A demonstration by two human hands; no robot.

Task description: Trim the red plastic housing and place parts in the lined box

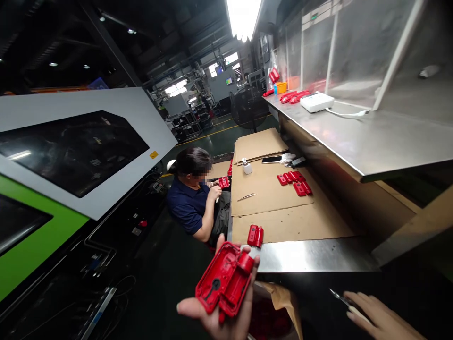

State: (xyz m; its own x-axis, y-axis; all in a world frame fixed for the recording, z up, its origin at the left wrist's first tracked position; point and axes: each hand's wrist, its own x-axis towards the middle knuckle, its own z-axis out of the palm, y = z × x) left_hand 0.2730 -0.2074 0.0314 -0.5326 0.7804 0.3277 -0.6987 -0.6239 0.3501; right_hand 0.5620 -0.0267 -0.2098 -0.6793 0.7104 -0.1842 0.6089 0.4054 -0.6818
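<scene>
In my left hand [231, 326] lies a red moulded plastic housing [224, 276], its hollow inside turned up, with a round black part and a short cylinder on it. My thumb and fingers hold it by its sides. Low on the right, my right hand [380, 314] grips a small trimming knife [339, 297] with a thin pointed metal blade and a pale handle. The blade points up and left, apart from the housing. Beyond my left fingertips, another red housing [255, 236] rests at the table's near edge.
Cardboard sheets [272, 215] cover the metal-edged table. On them are several red housings [295, 182], tweezers [247, 196], a small bottle [247, 166] and a phone [271, 160]. A co-worker [193, 198] sits left, holding a red part. A metal shelf [371, 137] overhangs right; a bag [285, 302] hangs below.
</scene>
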